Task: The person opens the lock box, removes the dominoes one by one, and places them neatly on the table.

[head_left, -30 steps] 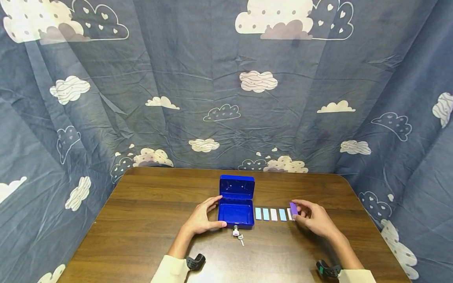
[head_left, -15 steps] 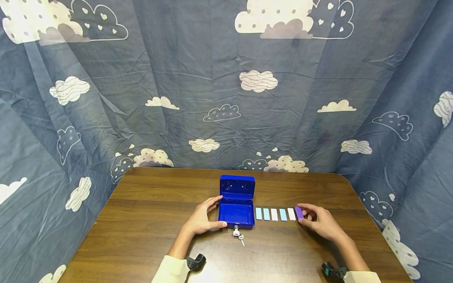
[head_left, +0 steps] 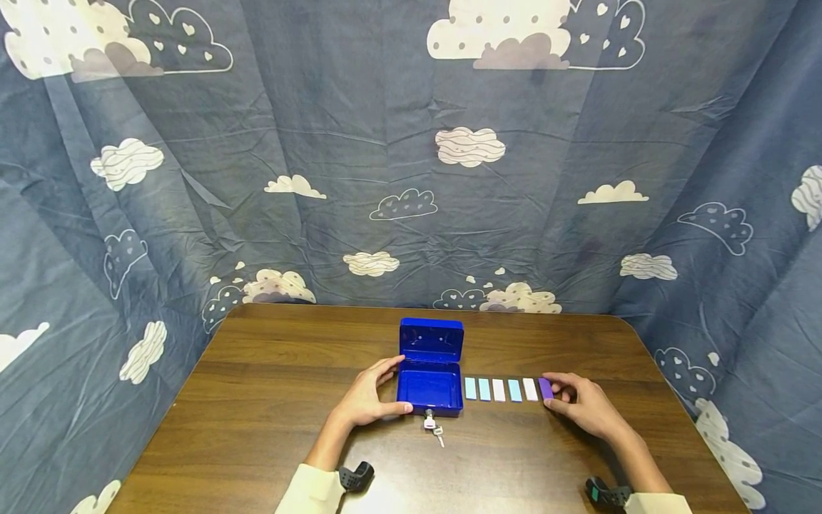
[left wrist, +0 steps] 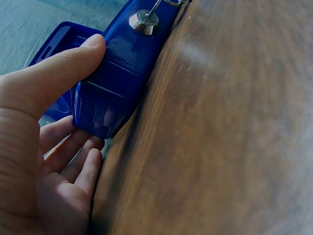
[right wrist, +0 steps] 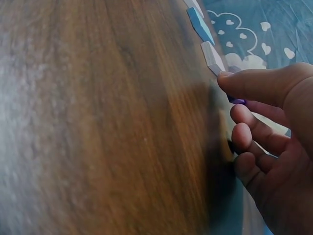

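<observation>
A blue metal cash box (head_left: 429,389) stands on the table with its lid (head_left: 431,340) raised and nothing inside. My left hand (head_left: 369,394) holds its left side, thumb at the front corner and fingertips toward the back. In the left wrist view the thumb lies on the box's rim (left wrist: 105,78). A lock with a key (head_left: 429,420) in it sits on the front, and a second key (head_left: 439,435) hangs from it. My right hand (head_left: 583,405) pinches a small purple block (head_left: 546,389) between thumb and index finger, at the right end of a row of flat blocks.
Between the box and the purple block lie light-blue blocks (head_left: 484,389) and white blocks (head_left: 529,389), evenly spaced in one line. The brown wooden table (head_left: 289,357) ends at a dark curtain with cloud prints (head_left: 411,243).
My right hand has moved right and lowered the purple block from over the last white block to the table beside it. The left hand has stayed on the box.
</observation>
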Tool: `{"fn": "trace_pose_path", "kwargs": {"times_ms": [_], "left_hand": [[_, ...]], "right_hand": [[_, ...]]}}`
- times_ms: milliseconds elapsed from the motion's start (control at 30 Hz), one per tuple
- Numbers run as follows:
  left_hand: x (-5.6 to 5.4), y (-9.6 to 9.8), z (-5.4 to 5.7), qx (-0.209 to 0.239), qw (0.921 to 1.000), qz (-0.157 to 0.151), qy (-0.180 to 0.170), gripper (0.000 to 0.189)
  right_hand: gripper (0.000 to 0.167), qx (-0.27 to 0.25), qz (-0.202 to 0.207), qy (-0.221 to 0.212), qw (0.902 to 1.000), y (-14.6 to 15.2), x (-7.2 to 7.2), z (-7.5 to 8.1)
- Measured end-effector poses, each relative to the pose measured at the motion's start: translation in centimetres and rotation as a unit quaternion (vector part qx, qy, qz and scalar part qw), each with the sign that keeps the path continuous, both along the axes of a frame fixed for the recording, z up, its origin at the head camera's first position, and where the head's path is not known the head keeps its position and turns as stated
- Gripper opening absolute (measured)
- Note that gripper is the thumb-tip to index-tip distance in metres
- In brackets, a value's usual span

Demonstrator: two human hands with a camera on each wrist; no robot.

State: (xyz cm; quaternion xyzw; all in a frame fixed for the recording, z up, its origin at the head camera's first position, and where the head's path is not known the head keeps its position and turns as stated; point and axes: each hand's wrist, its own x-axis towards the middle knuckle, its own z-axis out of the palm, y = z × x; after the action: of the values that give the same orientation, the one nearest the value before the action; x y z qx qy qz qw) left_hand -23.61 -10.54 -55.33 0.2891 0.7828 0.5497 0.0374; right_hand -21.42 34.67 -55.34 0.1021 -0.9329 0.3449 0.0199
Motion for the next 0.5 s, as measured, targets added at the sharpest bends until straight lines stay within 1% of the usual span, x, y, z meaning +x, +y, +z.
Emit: {"fn": "trace_pose_path", "kwargs": {"times_ms": [133,200,300,500], "left_hand": [[-0.8,0.0,-1.9,-0.003,1.0,0.008,0.003,0.091],[-1.1,-0.1,-2.5,-0.006,0.9999,0.012,0.004,0.092],[-1.4,-0.3,-2.9,-0.011,0.9998,0.013,0.006,0.092],[-1.5,-0.4,-3.0,-0.02,0.9996,0.015,0.012,0.092]], "right_hand": [[0.049,0.004,-0.002,-0.002,1.0,0.0,0.0,-0.2],[0.05,0.009,-0.006,-0.006,0.9999,0.0,-0.1,-0.4],[0.051,0.009,-0.013,-0.012,0.9998,0.0,-0.1,-0.5],[0.052,0.0,-0.011,-0.005,0.9999,-0.1,-0.1,-0.7]]}}
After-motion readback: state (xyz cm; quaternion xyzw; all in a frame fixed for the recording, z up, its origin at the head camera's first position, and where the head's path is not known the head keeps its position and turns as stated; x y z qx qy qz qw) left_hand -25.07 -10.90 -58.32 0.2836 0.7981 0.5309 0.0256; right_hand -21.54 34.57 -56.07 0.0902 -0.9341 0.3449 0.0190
